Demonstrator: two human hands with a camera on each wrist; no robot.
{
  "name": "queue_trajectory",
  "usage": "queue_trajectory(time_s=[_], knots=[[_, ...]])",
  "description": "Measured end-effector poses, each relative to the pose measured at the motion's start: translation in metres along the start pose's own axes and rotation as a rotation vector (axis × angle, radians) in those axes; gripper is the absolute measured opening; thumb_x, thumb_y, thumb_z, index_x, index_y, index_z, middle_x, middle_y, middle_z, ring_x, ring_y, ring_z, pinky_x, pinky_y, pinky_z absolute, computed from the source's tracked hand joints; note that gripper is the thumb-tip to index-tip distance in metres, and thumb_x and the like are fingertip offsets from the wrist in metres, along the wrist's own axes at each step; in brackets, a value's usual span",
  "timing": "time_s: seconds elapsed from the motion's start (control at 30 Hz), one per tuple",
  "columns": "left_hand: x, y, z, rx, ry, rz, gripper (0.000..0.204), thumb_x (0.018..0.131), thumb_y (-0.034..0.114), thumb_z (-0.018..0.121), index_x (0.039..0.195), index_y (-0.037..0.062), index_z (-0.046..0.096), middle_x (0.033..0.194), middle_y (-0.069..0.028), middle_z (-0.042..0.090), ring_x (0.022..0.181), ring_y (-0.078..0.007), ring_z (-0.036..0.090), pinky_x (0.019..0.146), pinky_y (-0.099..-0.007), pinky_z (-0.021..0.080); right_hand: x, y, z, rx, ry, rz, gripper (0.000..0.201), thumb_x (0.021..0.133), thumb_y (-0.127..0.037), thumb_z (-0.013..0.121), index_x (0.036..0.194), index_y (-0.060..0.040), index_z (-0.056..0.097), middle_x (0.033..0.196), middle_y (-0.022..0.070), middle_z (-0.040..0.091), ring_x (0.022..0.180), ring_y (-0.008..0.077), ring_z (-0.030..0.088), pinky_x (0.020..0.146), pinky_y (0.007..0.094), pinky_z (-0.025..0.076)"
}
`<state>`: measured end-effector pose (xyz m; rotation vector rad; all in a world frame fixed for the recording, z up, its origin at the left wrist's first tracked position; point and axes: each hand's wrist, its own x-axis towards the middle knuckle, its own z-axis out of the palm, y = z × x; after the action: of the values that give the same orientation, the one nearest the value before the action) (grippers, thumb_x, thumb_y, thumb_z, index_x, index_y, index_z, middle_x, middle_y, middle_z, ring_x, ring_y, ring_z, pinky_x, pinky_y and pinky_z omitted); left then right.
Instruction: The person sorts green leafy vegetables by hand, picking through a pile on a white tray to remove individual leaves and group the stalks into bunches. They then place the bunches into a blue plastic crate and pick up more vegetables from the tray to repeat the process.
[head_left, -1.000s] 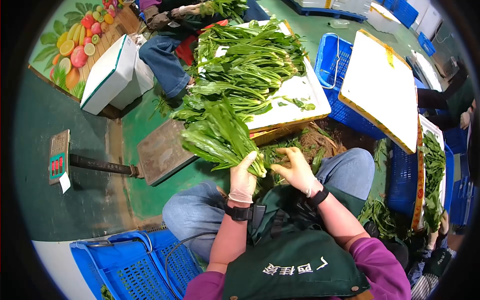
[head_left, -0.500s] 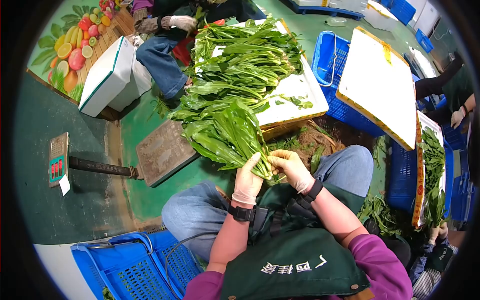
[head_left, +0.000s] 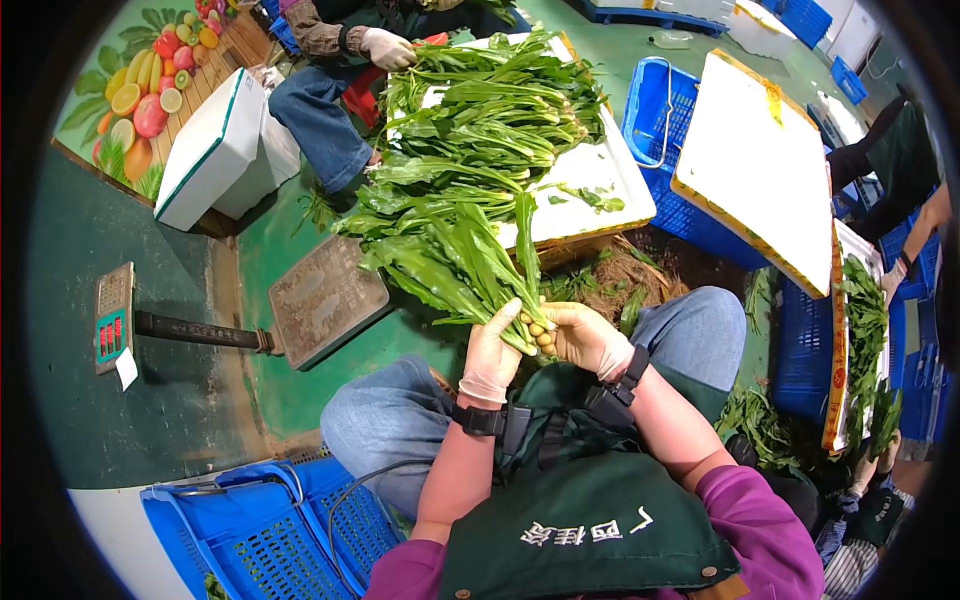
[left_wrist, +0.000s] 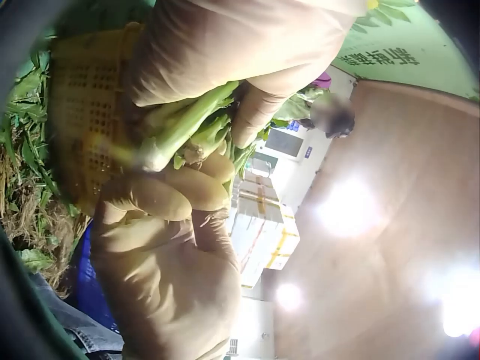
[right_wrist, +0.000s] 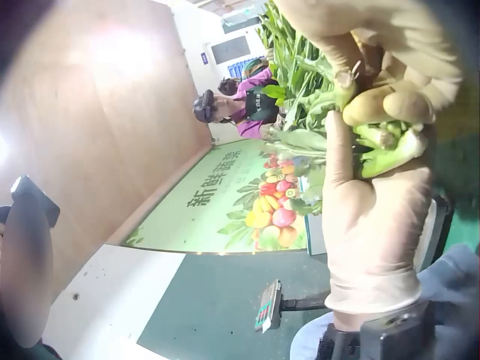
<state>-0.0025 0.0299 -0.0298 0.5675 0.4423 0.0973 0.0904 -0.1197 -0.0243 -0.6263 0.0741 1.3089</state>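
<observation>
My gloved left hand point(head_left: 492, 355) grips a bunch of long leafy greens point(head_left: 450, 265) by the stems, with the leaves fanning out away from me. Beside it, my gloved right hand point(head_left: 590, 335) has its fingers curled at the stem ends. One long leaf point(head_left: 527, 245) stands up apart from the bunch. The right wrist view has the right hand point(right_wrist: 397, 45) pinching a single cut stem point(right_wrist: 343, 86), while the left hand point(right_wrist: 371, 232) wraps the thicker pale stems point(right_wrist: 394, 154). Pale stem ends point(left_wrist: 184, 135) lie between both hands in the left wrist view.
Ahead, a white foam tray point(head_left: 625, 185) bears piled greens point(head_left: 490, 130); another person's gloved hand point(head_left: 388, 48) touches their edge. A platform scale point(head_left: 325, 290) stands left, root trimmings point(head_left: 625, 285) lie ahead. Blue crates point(head_left: 270, 540) and a foam lid point(head_left: 755, 170) flank me.
My right hand has come in from the right to the stem ends, its fingers now curled there. One leaf now stands apart from the bunch. The other person's gloved hand has reached the pile.
</observation>
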Motion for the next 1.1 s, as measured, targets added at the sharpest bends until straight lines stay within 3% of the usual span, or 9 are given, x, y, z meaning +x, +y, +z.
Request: queue_trajectory(time_s=[0.13,0.23,0.4,0.53,0.7,0.83,0.9,0.97,1.1], knots=[[-0.001,0.003,0.008,-0.143,-0.100,-0.106,0.046,0.095,0.012,0.059,0.136,-0.0050,0.045,0.128,-0.0220,0.057,0.120,-0.0347,0.056,0.101,-0.0465,0.048,-0.003,-0.002,-0.001,-0.010,-0.087,0.034,0.022,0.098,-0.019,0.055,0.107,-0.0001,0.063,0.086,0.0038,0.066,0.068,0.0108,0.058,0.064,0.0230,0.049],[-0.009,0.012,0.016,0.073,-0.033,0.115,0.042,0.092,0.004,0.060,0.132,-0.0012,0.050,0.124,-0.0146,0.060,0.110,-0.0316,0.062,0.096,-0.0445,0.052,-0.011,-0.005,0.019,-0.407,0.205,-0.021,0.030,0.098,-0.029,0.058,0.102,0.0002,0.064,0.086,0.0050,0.067,0.067,0.0090,0.058,0.062,0.0229,0.049],[-0.018,0.045,0.025,0.064,0.116,0.494,0.031,0.095,0.006,0.057,0.125,0.0009,0.052,0.110,-0.0135,0.064,0.107,-0.0322,0.064,0.096,-0.0477,0.052,0.021,-0.027,0.039,-1.330,0.505,-0.884,0.022,0.089,-0.020,0.064,0.102,-0.0031,0.069,0.095,0.0172,0.070,0.089,0.0321,0.068,0.080,0.0399,0.053],[-0.009,0.039,0.002,-0.008,0.137,0.391,0.033,0.095,0.008,0.059,0.126,0.0025,0.052,0.104,-0.0117,0.065,0.102,-0.0309,0.065,0.089,-0.0458,0.054,0.096,-0.084,0.040,-1.443,0.650,-1.076,0.022,0.089,-0.014,0.061,0.109,-0.0090,0.068,0.107,0.0159,0.067,0.102,0.0327,0.063,0.089,0.0418,0.050],[-0.003,0.023,-0.005,-0.066,0.203,0.304,0.031,0.091,0.002,0.062,0.121,0.0038,0.055,0.105,-0.0108,0.062,0.103,-0.0340,0.065,0.086,-0.0485,0.056,0.140,-0.115,0.045,-1.962,0.782,-0.708,0.017,0.077,-0.021,0.076,0.091,-0.0128,0.071,0.095,0.0122,0.064,0.096,0.0328,0.062,0.085,0.0431,0.052],[0.000,0.025,-0.014,-0.093,0.218,0.302,0.029,0.091,0.001,0.062,0.119,0.0063,0.055,0.106,-0.0103,0.064,0.094,-0.0262,0.065,0.082,-0.0440,0.056,0.112,-0.108,0.047,-1.611,0.639,-0.849,0.015,0.078,-0.017,0.075,0.085,-0.0064,0.068,0.090,0.0135,0.067,0.087,0.0314,0.065,0.078,0.0410,0.051],[0.003,0.024,-0.012,-0.094,0.191,0.288,0.028,0.092,0.004,0.062,0.119,0.0082,0.055,0.108,-0.0107,0.066,0.089,-0.0224,0.064,0.078,-0.0404,0.055,0.077,-0.095,0.051,-1.387,0.514,-0.834,0.019,0.085,-0.018,0.072,0.091,-0.0007,0.067,0.077,0.0093,0.068,0.068,0.0189,0.062,0.068,0.0323,0.049],[0.005,0.024,-0.002,-0.114,0.174,0.264,0.026,0.093,0.006,0.062,0.118,0.0074,0.056,0.109,-0.0111,0.066,0.088,-0.0217,0.063,0.077,-0.0392,0.055,0.049,-0.073,0.044,-0.875,0.321,-0.407,0.020,0.092,-0.022,0.067,0.096,-0.0027,0.069,0.078,-0.0014,0.065,0.066,0.0055,0.056,0.060,0.0211,0.043],[0.012,0.019,-0.002,-0.134,0.081,0.179,0.030,0.095,0.012,0.063,0.121,-0.0005,0.057,0.111,-0.0108,0.067,0.091,-0.0195,0.064,0.078,-0.0339,0.055,0.012,-0.025,0.040,-0.686,0.239,-0.254,0.024,0.095,-0.019,0.064,0.111,-0.0014,0.066,0.084,-0.0005,0.065,0.070,0.0065,0.058,0.065,0.0211,0.045]])
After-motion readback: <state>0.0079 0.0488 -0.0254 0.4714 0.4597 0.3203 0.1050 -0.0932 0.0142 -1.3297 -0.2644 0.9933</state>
